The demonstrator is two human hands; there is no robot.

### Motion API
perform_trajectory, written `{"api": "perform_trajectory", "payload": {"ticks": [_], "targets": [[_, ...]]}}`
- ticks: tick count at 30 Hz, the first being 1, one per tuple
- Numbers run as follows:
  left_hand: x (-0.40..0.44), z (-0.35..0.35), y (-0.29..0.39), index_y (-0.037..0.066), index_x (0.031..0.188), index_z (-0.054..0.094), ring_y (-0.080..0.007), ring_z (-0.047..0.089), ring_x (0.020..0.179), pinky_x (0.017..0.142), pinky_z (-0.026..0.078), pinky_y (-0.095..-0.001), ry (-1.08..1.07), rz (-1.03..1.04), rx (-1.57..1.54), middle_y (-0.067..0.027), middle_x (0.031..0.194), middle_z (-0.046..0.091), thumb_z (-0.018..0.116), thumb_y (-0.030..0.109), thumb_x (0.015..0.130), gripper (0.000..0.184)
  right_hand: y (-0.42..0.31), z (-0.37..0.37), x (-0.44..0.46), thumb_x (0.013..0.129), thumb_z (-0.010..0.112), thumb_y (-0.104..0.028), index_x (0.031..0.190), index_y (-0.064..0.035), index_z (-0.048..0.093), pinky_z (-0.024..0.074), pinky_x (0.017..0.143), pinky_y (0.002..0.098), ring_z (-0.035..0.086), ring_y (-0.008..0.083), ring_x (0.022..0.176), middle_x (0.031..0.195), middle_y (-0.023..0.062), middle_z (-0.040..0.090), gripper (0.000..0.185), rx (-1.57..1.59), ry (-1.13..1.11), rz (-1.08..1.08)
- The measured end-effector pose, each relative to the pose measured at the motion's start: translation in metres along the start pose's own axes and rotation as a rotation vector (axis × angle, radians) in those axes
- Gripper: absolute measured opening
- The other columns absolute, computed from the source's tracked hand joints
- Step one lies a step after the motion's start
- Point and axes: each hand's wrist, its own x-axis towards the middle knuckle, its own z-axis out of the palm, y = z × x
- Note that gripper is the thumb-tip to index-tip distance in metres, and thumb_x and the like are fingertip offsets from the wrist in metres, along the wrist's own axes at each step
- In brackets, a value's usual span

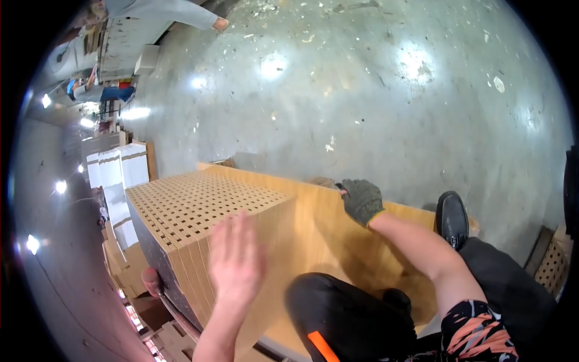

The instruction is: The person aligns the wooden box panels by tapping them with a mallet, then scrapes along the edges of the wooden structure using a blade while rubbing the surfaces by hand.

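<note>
My left hand (238,256) is bare and slightly blurred, its fingers stretched out in front of the near end of a stack of perforated brown boards (205,208). Whether it touches them I cannot tell. The boards stand packed face to face, their upper side showing rows of square holes. On my right hand (362,202) is a dark grey glove with a yellow cuff. Its fingers are curled at the far edge of a smooth wooden panel (344,235), and a small dark item, too small to name, shows by the fingertips.
My black shoe (452,217) rests by the panel's right end. An orange strip (322,347) lies against my dark trouser leg. White stacked sheets (120,169) stand at left. Another person (169,12) is at upper left, near a large pale block (129,45).
</note>
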Motion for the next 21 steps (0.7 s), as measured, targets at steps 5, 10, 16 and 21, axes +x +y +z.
{"api": "perform_trajectory", "payload": {"ticks": [5, 10, 16, 21], "targets": [[0.035, 0.149, 0.019, -0.003, 0.132, 0.056, -0.0362, 0.056, 0.125, 0.107, 0.040, -0.0466, -0.478, 0.007, 0.338, -0.0176, 0.137, 0.057, 0.054, 0.016, 0.092, 0.045, -0.006, -0.001, -0.001, 0.091, 0.053, -0.022, 0.106, -0.0092, 0.065, 0.0505, 0.079, 0.0471, 0.065, 0.0335, 0.088, 0.090, 0.0161, 0.069, 0.024, -0.011, 0.014, -0.060], [0.076, 0.177, 0.027, 0.006, 0.111, 0.070, -0.0254, 0.067, 0.109, 0.085, 0.052, -0.0391, -0.933, 0.020, 0.038, -0.0091, 0.112, 0.071, 0.055, 0.013, 0.091, 0.026, -0.005, 0.004, 0.002, 0.091, 0.052, -0.024, 0.104, -0.0080, 0.064, 0.0499, 0.080, 0.0478, 0.064, 0.0345, 0.089, 0.092, 0.0160, 0.069, 0.024, -0.046, -0.040, -0.036], [0.072, 0.180, 0.031, 0.017, 0.103, 0.075, -0.0191, 0.069, 0.104, 0.080, 0.055, -0.0351, -0.820, -0.020, 0.000, -0.0011, 0.107, 0.073, 0.058, 0.013, 0.090, 0.021, -0.012, 0.004, 0.002, 0.090, 0.053, -0.025, 0.100, -0.0081, 0.065, 0.0485, 0.083, 0.0475, 0.063, 0.0344, 0.092, 0.093, 0.0151, 0.069, 0.023, -0.065, -0.024, -0.022], [0.074, 0.155, 0.023, 0.020, 0.102, 0.076, -0.0177, 0.069, 0.104, 0.078, 0.056, -0.0337, -0.839, -0.093, -0.044, 0.0011, 0.108, 0.073, 0.060, 0.014, 0.090, 0.020, -0.009, 0.009, 0.001, 0.090, 0.054, -0.026, 0.098, -0.0078, 0.066, 0.0480, 0.082, 0.0475, 0.063, 0.0344, 0.090, 0.092, 0.0154, 0.068, 0.023, -0.105, 0.014, -0.047]]}}
